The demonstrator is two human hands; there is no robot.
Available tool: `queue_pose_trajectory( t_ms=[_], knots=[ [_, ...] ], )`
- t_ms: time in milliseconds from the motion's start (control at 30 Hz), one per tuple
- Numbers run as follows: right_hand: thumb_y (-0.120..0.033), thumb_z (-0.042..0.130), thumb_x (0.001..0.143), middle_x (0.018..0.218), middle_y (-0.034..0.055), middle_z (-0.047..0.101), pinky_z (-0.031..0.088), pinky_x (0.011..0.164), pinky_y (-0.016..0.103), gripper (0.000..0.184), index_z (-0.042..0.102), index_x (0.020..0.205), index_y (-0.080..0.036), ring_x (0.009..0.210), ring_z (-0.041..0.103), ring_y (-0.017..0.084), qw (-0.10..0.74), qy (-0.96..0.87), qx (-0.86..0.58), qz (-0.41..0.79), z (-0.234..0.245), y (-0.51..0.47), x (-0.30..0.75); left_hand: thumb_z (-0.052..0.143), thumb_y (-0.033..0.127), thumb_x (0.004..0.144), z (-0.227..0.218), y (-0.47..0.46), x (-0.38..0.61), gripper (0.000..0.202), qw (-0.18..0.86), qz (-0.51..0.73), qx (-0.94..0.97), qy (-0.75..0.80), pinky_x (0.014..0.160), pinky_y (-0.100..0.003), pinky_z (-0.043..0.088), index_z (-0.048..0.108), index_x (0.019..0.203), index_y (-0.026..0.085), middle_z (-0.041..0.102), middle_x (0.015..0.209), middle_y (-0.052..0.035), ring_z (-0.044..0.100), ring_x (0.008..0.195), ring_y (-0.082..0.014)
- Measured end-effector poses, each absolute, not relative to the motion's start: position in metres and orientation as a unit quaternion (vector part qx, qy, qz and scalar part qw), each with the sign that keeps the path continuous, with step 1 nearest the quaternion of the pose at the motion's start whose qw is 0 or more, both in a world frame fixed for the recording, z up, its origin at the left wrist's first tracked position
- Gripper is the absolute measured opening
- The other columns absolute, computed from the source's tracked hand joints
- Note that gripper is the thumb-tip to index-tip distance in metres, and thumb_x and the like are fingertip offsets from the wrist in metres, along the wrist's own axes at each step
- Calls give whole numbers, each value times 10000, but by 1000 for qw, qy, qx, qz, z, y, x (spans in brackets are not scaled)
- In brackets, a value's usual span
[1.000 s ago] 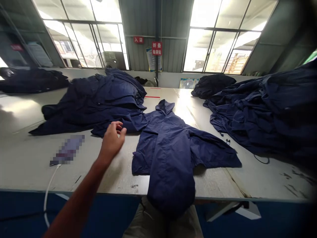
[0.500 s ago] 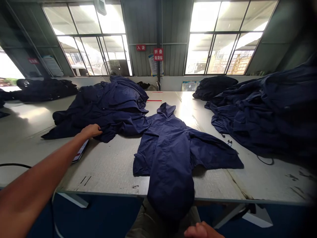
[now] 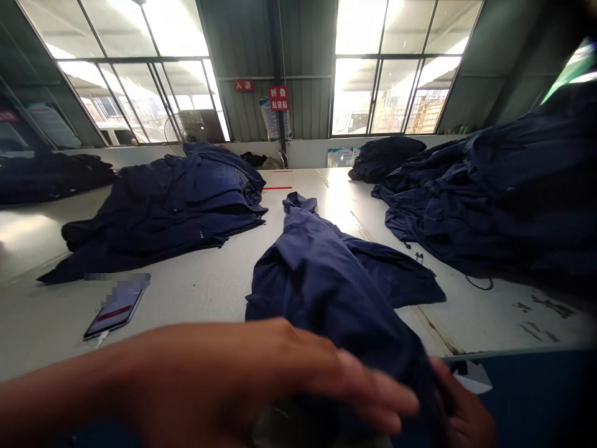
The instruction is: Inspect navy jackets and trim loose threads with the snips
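A navy blue hooded jacket (image 3: 321,267) lies in front of me, its hood pointing to the far side. One of its sleeves is drawn across the body toward the lower right, over the table's near edge. At the end of this cloth my right hand (image 3: 469,407) has its fingers closed on it. My left hand (image 3: 270,373) is in front of the jacket's lower part, large and slightly blurred, with its fingers stretched out toward the right. Whether it touches the cloth I cannot tell. The other sleeve rests on the table to the right.
A white table (image 3: 200,289) spans the view. Navy garments are heaped at left (image 3: 158,205) and right (image 3: 485,205), with a smaller pile (image 3: 385,158) behind. A phone (image 3: 119,305) with a cable lies left. A fan (image 3: 186,127) stands by the window.
My left hand has left the garment pile and moved right and nearer to me. The jacket's left sleeve now crosses its body, and my right hand has taken hold of the cloth.
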State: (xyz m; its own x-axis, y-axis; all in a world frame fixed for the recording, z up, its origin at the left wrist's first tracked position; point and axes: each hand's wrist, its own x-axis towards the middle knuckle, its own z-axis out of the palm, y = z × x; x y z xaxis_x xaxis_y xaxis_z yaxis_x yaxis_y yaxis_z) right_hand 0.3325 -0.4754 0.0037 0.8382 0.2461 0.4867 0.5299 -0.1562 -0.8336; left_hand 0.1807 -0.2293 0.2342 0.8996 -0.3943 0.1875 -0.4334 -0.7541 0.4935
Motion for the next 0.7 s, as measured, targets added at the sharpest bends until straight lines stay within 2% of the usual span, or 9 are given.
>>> queue_pose_trajectory(
  t_ms=[100,167,200,300,367,433,533,633,700],
  knots=[
    [-488,669,1002,613,-16,540,456,496,240,272,733,924,-235,561,525,154,705,-157,-675,-149,25,-479,354,641,275,1047,197,-223,205,333,228,52,949,-213,841,-283,645,711,1364,351,818,1157,-20,793,984,-194],
    [-424,649,1022,607,-44,433,415,515,238,227,697,912,-230,561,443,133,749,-148,-627,-157,42,-478,370,522,265,1084,171,-181,229,263,136,145,973,-116,824,-314,611,768,1176,287,818,1121,-31,788,960,-207],
    [-417,641,1027,615,-46,430,404,521,240,226,693,909,-230,564,433,130,737,-170,-634,-161,52,-476,379,505,307,1088,159,-157,243,272,79,178,980,-48,815,-334,598,770,1138,270,819,1111,-34,786,950,-228],
    [-405,605,1054,749,-7,603,477,619,268,225,733,965,-243,678,579,151,578,-342,-724,-156,85,-451,410,486,406,1085,126,-94,283,347,10,193,973,122,878,-370,579,714,1289,242,779,1276,-77,764,1076,-284],
    [-363,561,1074,1017,34,721,548,834,314,217,751,1060,-259,938,696,193,448,-496,-731,-136,108,-412,435,452,428,1094,108,-72,308,432,22,186,968,165,988,-384,556,643,1411,206,713,1416,-112,711,1233,-300],
    [-318,512,1086,1296,64,707,517,1064,369,253,731,1199,-258,1209,679,230,346,-612,-703,-105,127,-355,462,419,441,1105,92,-67,331,501,40,182,968,170,1095,-394,508,578,1490,163,636,1522,-143,640,1358,-303],
    [-275,486,1077,1546,119,593,398,1248,402,372,649,1399,-182,1457,541,253,211,-699,-679,-74,133,-253,500,468,491,1082,68,-71,357,612,51,172,969,167,1216,-456,404,484,1572,124,526,1624,-190,536,1474,-335],
    [-266,460,1079,1566,124,595,406,1245,401,436,586,1486,-170,1485,521,240,136,-713,-687,-28,110,-168,533,579,620,1001,44,-71,362,839,57,153,971,175,1250,-553,337,379,1644,120,438,1682,-229,457,1534,-391],
    [-318,487,1076,1579,161,583,409,1242,446,495,543,1536,-145,1487,527,278,118,-705,-699,-12,82,-137,552,580,716,962,31,-63,352,984,66,129,973,182,1256,-607,309,293,1693,123,387,1711,-238,418,1562,-408]
  ],
)
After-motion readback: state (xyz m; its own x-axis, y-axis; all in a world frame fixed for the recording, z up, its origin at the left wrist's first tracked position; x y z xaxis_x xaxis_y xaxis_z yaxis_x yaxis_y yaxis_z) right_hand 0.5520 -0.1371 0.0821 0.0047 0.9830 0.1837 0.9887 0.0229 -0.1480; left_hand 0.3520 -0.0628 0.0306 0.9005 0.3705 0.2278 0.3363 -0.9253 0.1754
